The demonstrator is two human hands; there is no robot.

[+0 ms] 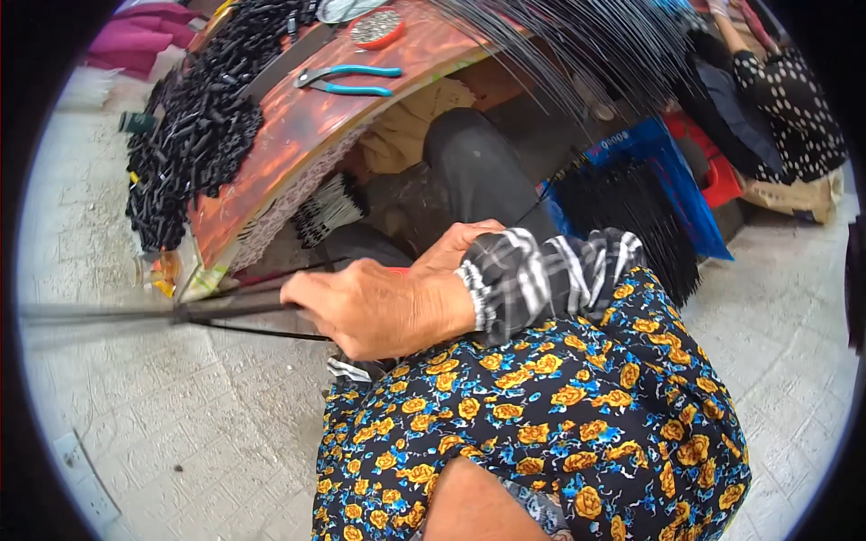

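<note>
My right hand [379, 307], coming from the right in a plaid cuff, is closed round a dark rod assembly [239, 305]. Its thin black rods stretch left over the floor, meet at a dark joint and blur at their far end. Just beyond, partly covered by the right hand, my left hand [458, 243] has curled fingers. A thin dark line runs up and right beside it; what that hand grips is hidden. A bit of red shows between the two hands.
Ahead, a low red-brown table [307, 135] carries turquoise-handled pliers [352, 79], a heap of small black parts [203, 126] and a red dish of metal bits [377, 29]. Long black rods [595, 45] overhang it. More rods lie on a blue box [699, 207]. Another person [789, 117] sits at far right.
</note>
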